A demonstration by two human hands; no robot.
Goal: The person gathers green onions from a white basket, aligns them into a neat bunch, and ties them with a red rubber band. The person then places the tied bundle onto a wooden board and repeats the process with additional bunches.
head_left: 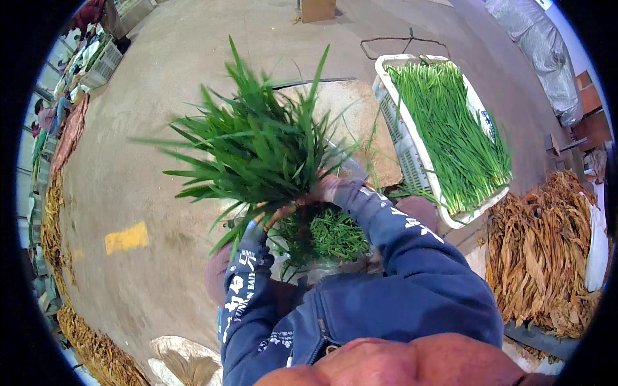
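I've got a bunch of green leaves up in front of me, right over the middle of the view. It's thick and bushy: long, flat, pointed blades, deep green, fanning out toward ten, twelve and two o'clock from a tight neck at the bottom. A few blades blur at the left edge of the fan. The neck is pale, almost tan, where the stems come together.

My right hand is wrapped around that neck from the four o'clock side, fingers closed on the stems. My left hand sits just below, at seven o'clock of the bunch, closed on the lower stem ends; the blue sleeve hides most of it, so I can't tell exactly how the fingers lie.

Under the bunch, between my forearms, there's a heap of more cut greens, darker and shorter-looking from here. At two o'clock a white crate lies packed with the same kind of leaves, laid straight, tips pointing away from me. At four o'clock, beside the crate, a pile of dry brown leaves. The floor is bare concrete with a yellow mark at nine o'clock.
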